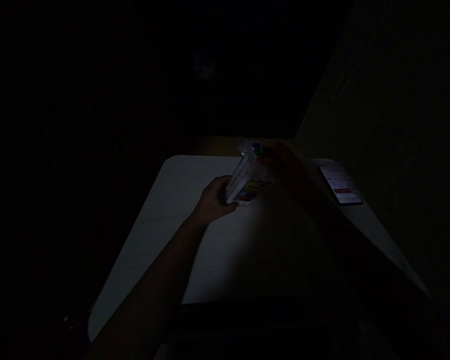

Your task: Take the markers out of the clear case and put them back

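Note:
My left hand is closed around the lower end of a clear plastic package. The package bears a yellow and dark printed label and is tilted, its upper end leaning to the right above the table. Small purple and green patches show at that upper end. My right hand is in deep shadow at the package's top right, with its fingertips close to the coloured patches. Whether those fingers grip the package cannot be made out in the dark.
A pale table with rounded corners lies under both hands. A phone with a lit screen rests near its right edge. Something dark crosses the near edge. A cord shows faintly at the upper right. Most surroundings are black.

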Tool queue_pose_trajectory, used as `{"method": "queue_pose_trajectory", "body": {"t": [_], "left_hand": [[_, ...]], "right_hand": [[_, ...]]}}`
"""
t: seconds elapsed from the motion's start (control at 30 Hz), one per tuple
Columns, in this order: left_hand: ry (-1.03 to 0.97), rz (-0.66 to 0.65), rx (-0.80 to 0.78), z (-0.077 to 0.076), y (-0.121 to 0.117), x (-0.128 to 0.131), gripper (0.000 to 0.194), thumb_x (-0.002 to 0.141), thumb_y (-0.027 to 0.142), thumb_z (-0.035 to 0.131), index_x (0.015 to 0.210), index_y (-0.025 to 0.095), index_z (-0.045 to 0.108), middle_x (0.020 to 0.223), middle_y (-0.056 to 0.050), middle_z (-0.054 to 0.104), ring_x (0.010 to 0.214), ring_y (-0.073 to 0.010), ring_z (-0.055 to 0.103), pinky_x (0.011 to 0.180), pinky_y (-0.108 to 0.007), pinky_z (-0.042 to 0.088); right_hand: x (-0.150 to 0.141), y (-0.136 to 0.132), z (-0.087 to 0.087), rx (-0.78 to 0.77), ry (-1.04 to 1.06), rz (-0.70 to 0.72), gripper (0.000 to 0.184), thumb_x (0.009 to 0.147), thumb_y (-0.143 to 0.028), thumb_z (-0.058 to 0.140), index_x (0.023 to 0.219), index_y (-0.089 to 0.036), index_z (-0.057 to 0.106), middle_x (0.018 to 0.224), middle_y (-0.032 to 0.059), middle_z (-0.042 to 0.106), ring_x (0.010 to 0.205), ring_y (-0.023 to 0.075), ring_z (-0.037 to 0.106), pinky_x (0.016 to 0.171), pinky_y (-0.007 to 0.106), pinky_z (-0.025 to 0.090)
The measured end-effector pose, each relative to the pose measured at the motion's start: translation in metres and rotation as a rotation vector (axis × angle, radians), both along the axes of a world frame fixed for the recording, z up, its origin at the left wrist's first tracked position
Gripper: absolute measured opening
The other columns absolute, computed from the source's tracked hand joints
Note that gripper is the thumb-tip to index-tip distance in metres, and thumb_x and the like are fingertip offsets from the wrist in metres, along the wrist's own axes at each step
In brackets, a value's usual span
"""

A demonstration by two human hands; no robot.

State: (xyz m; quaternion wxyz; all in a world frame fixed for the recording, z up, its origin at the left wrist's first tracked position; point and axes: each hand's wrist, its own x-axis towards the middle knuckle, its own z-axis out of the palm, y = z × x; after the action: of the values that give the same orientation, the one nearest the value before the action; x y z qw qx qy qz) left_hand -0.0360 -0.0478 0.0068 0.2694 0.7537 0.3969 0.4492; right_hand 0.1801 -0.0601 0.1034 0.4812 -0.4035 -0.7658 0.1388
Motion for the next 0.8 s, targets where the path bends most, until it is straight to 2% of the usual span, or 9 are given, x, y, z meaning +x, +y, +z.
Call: {"method": "queue_pose_trajectory", "body": {"t": [0.13, 0.2, 0.33, 0.5, 0.6, 0.7, 0.8], "left_hand": [[0.009, 0.068, 0.060, 0.003, 0.000, -0.005, 0.070, 0.058, 0.027, 0.066, 0.125, 0.019, 0.047, 0.116, -0.009, 0.051, 0.109, -0.0259, 0.052, 0.093, -0.041, 0.046], [-0.024, 0.060, 0.033, 0.005, -0.002, -0.006, 0.069, 0.059, 0.029, 0.065, 0.125, 0.020, 0.046, 0.115, -0.008, 0.050, 0.104, -0.0237, 0.053, 0.087, -0.037, 0.048], [-0.109, 0.068, 0.000, 0.006, -0.005, -0.004, 0.065, 0.064, 0.035, 0.067, 0.124, 0.021, 0.045, 0.111, -0.007, 0.052, 0.092, -0.0182, 0.053, 0.075, -0.028, 0.047], [-0.322, 0.129, -0.079, 0.004, -0.001, -0.001, 0.043, 0.073, 0.043, 0.062, 0.110, 0.023, 0.055, 0.096, -0.002, 0.057, 0.082, -0.0151, 0.055, 0.070, -0.025, 0.046], [-0.505, 0.228, -0.131, 0.004, 0.003, -0.001, 0.034, 0.079, 0.049, 0.054, 0.097, 0.021, 0.060, 0.082, -0.001, 0.058, 0.068, -0.0125, 0.053, 0.059, -0.023, 0.044], [-0.551, 0.309, -0.118, 0.002, 0.007, -0.001, 0.027, 0.077, 0.043, 0.057, 0.088, 0.019, 0.062, 0.072, 0.001, 0.056, 0.059, -0.0102, 0.049, 0.053, -0.022, 0.040], [-0.552, 0.312, -0.136, -0.001, 0.009, -0.001, 0.020, 0.076, 0.035, 0.058, 0.088, 0.020, 0.062, 0.068, 0.002, 0.054, 0.057, -0.0105, 0.049, 0.052, -0.022, 0.039]], "right_hand": [[0.006, 0.002, -0.033, -0.082, 0.144, -0.038, 0.064, 0.087, -0.066, 0.036, 0.129, -0.021, 0.051, 0.134, 0.0101, 0.054, 0.126, 0.0179, 0.050, 0.108, 0.035, 0.038], [0.009, 0.004, -0.050, -0.128, 0.189, -0.075, 0.071, 0.085, -0.071, 0.032, 0.133, -0.022, 0.049, 0.139, 0.0102, 0.052, 0.129, 0.0182, 0.047, 0.110, 0.036, 0.037], [0.018, 0.006, -0.079, -0.183, 0.205, -0.091, 0.074, 0.084, -0.071, 0.030, 0.138, -0.023, 0.045, 0.144, 0.0094, 0.048, 0.133, 0.0189, 0.044, 0.111, 0.037, 0.037], [0.020, 0.000, -0.112, -0.279, 0.168, -0.136, 0.068, 0.089, -0.065, 0.029, 0.144, -0.025, 0.037, 0.146, 0.0084, 0.044, 0.132, 0.0198, 0.045, 0.108, 0.041, 0.041], [0.016, -0.005, -0.119, -0.258, 0.097, -0.107, 0.065, 0.090, -0.061, 0.032, 0.142, -0.024, 0.041, 0.144, 0.0095, 0.047, 0.131, 0.0202, 0.047, 0.105, 0.040, 0.044], [0.013, -0.009, -0.114, -0.254, 0.075, -0.076, 0.059, 0.090, -0.058, 0.035, 0.136, -0.023, 0.048, 0.140, 0.0098, 0.051, 0.129, 0.0206, 0.049, 0.103, 0.040, 0.045], [0.011, -0.013, -0.105, -0.248, 0.123, -0.166, 0.051, 0.087, -0.058, 0.043, 0.119, -0.022, 0.059, 0.123, 0.0114, 0.063, 0.114, 0.0226, 0.060, 0.094, 0.040, 0.050]]}}
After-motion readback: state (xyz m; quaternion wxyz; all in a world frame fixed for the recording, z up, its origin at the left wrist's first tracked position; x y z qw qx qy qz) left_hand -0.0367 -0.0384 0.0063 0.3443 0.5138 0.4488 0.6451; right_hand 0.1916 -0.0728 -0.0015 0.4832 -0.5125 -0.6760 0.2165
